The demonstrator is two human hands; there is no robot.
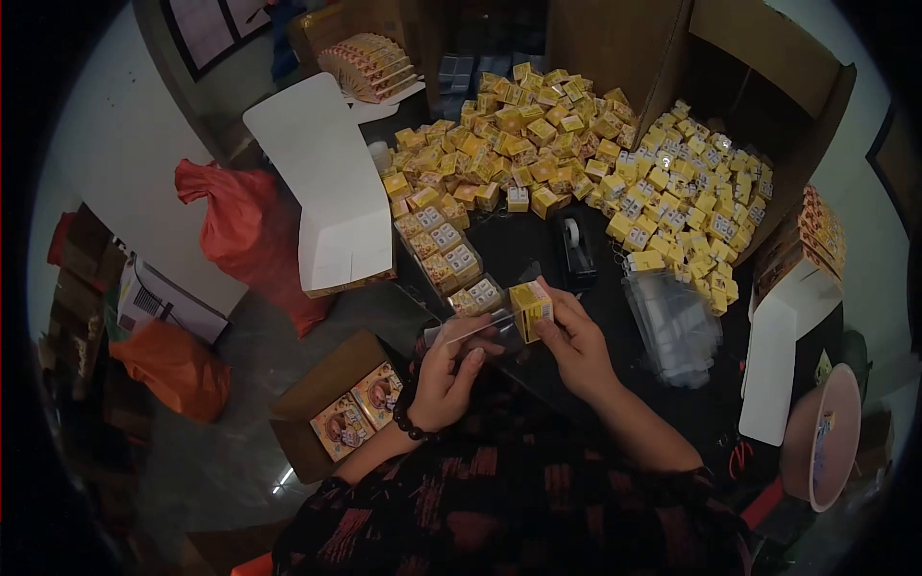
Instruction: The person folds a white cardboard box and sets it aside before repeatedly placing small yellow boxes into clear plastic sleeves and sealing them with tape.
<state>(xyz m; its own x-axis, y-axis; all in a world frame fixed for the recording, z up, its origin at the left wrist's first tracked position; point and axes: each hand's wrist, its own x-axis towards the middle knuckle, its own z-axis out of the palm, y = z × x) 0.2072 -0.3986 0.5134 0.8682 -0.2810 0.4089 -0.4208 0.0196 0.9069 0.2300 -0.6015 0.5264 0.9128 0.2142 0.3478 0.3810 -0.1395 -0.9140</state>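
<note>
My right hand is closed on a small yellow box, thumb and fingers on its right side. My left hand, with a dark bead bracelet on the wrist, holds a clear plastic sleeve whose right end reaches the yellow box. Just beyond my left hand, a packed row of small boxes in clear plastic lies on the black table. A black tape dispenser stands past my right hand. To its right lies a stack of flat clear plastic sleeves.
A large heap of small yellow boxes covers the back; more spill from a tipped carton. An open white-lined display box stands left, another right. A carton sits lower left, a pink basin and red-handled scissors lower right.
</note>
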